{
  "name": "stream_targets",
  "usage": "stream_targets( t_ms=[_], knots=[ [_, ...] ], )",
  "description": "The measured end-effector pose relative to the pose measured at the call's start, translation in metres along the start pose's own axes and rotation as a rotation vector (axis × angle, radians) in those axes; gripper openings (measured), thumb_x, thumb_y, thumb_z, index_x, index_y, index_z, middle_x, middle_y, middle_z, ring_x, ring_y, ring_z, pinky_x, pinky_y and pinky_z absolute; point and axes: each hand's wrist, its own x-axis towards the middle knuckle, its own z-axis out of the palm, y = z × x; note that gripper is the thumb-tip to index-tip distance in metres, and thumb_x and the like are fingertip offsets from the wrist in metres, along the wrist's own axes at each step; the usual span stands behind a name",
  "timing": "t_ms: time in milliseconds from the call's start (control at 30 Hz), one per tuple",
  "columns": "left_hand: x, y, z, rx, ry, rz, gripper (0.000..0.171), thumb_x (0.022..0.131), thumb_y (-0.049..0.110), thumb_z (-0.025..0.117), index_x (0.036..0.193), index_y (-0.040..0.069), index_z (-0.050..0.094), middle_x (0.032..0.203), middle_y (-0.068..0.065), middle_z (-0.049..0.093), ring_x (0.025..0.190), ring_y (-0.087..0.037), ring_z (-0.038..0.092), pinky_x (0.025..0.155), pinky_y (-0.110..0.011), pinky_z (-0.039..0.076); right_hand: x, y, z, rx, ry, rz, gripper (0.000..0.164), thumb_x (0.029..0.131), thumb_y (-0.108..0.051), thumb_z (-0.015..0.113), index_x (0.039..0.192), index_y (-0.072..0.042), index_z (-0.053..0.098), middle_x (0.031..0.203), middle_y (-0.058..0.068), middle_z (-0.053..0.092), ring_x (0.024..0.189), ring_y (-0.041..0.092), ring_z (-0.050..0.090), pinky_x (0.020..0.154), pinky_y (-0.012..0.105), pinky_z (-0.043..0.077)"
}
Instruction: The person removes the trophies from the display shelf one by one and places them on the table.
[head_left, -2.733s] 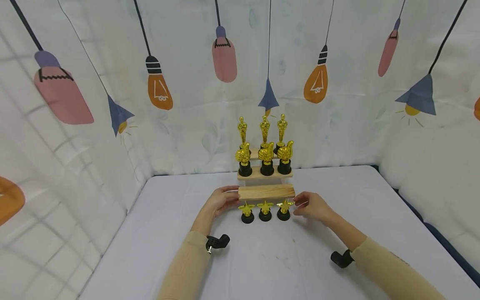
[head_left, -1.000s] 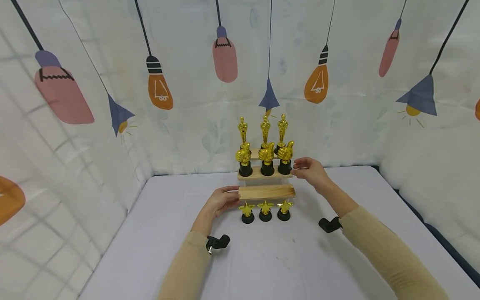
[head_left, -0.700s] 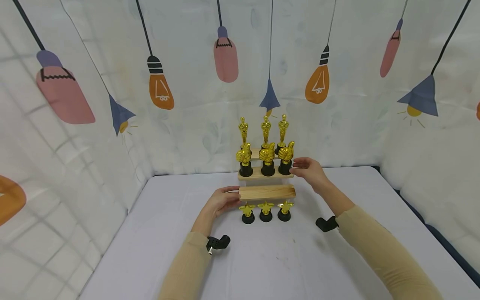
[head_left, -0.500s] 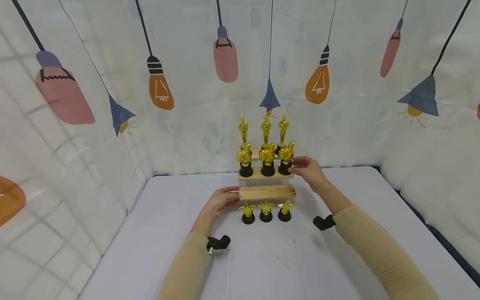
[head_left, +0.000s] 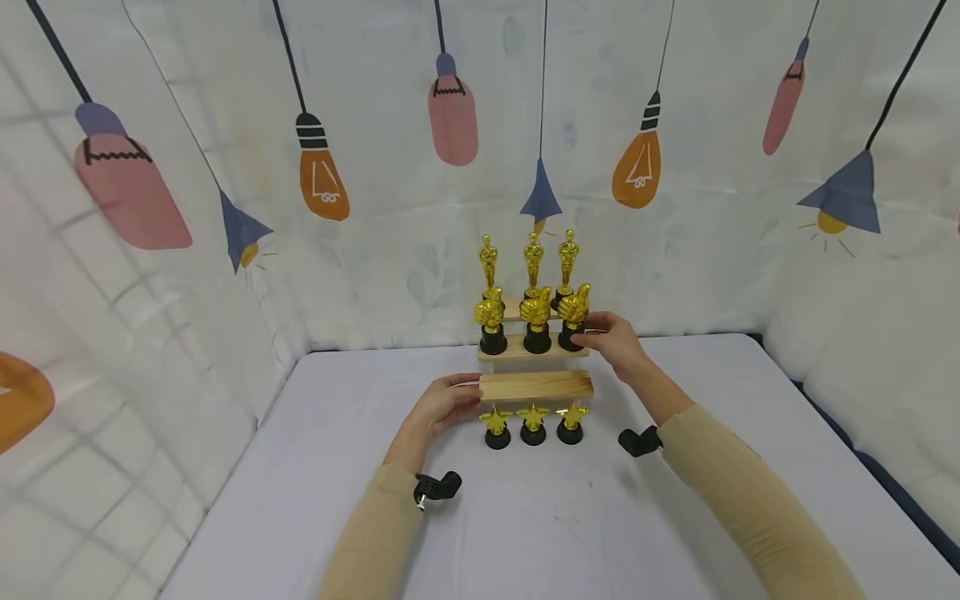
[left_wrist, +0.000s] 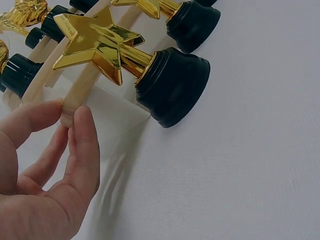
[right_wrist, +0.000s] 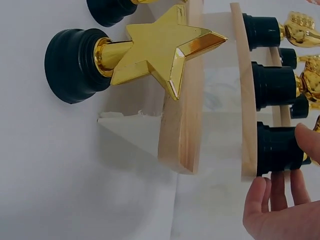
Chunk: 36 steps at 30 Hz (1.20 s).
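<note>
A small stepped stand has wooden shelves. My left hand (head_left: 442,404) pinches the left end of the lowest wooden board (head_left: 536,386); in the left wrist view the thumb and fingers close on its tip. My right hand (head_left: 617,343) holds the rightmost gold thumbs-up trophy (head_left: 573,308), thumb in front of its black base (right_wrist: 280,147) and fingers around the side. Two more thumbs-up trophies, the middle one (head_left: 536,308) and the left one (head_left: 490,312), stand on the same shelf (head_left: 517,353). Gold star trophies (head_left: 533,417) stand on the table in front of the lowest board.
Gold figure statuettes (head_left: 533,257) stand on the top shelf (head_left: 512,310), partly hidden by the thumbs-up trophies. The stand is near the back of a white-covered table (head_left: 360,392). A white curtain (head_left: 420,283) printed with lamps encloses the back and sides.
My right hand has moved from beside the lowest board up to the rightmost thumbs-up trophy and has taken hold of its base. The left hand has stayed at the board's end.
</note>
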Motion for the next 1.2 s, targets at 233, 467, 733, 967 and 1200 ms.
stream_targets(
  t_ms=[233,467,733,967,1200],
  knots=[
    [0.000,0.000,0.000,-0.009,-0.009,-0.002,0.049,0.095,-0.006,0.068,0.142,-0.007,0.054,0.128,-0.025,0.064,0.092,-0.020,0.070,0.081,-0.031,0.061,0.003,0.001,0.003,-0.011,0.007,0.001,0.070,0.096,-0.010,0.073,0.154,0.005,0.035,0.152,0.024,0.042,0.138,0.039,0.042,0.118,0.054,0.032],
    [0.000,-0.001,0.000,-0.018,-0.007,-0.005,0.050,0.094,-0.006,0.068,0.142,-0.006,0.054,0.126,-0.024,0.065,0.090,-0.020,0.070,0.079,-0.030,0.061,0.007,0.004,0.005,-0.023,0.018,0.009,0.070,0.096,-0.013,0.074,0.153,0.005,0.038,0.152,0.022,0.043,0.138,0.039,0.042,0.118,0.056,0.031],
    [0.000,0.000,0.001,-0.019,-0.003,0.000,0.049,0.094,-0.007,0.068,0.142,-0.007,0.054,0.122,-0.022,0.067,0.090,-0.019,0.070,0.078,-0.029,0.061,0.007,0.004,0.004,-0.046,0.012,0.009,0.070,0.096,-0.015,0.074,0.153,0.004,0.038,0.153,0.022,0.042,0.140,0.039,0.041,0.118,0.056,0.030],
    [0.000,0.000,0.001,-0.017,-0.005,0.000,0.049,0.094,-0.007,0.068,0.141,-0.007,0.054,0.123,-0.022,0.066,0.089,-0.019,0.070,0.078,-0.030,0.061,0.003,0.004,-0.002,-0.036,0.017,0.006,0.068,0.095,-0.011,0.076,0.150,0.007,0.040,0.147,0.025,0.047,0.136,0.039,0.044,0.117,0.052,0.033],
    [0.000,-0.001,0.000,-0.013,0.000,-0.005,0.049,0.094,-0.006,0.069,0.140,-0.006,0.056,0.123,-0.022,0.066,0.088,-0.019,0.070,0.079,-0.030,0.061,-0.002,0.004,-0.008,-0.058,0.019,-0.023,0.067,0.095,-0.012,0.075,0.149,0.007,0.039,0.146,0.025,0.046,0.134,0.040,0.044,0.114,0.052,0.037]
  ],
)
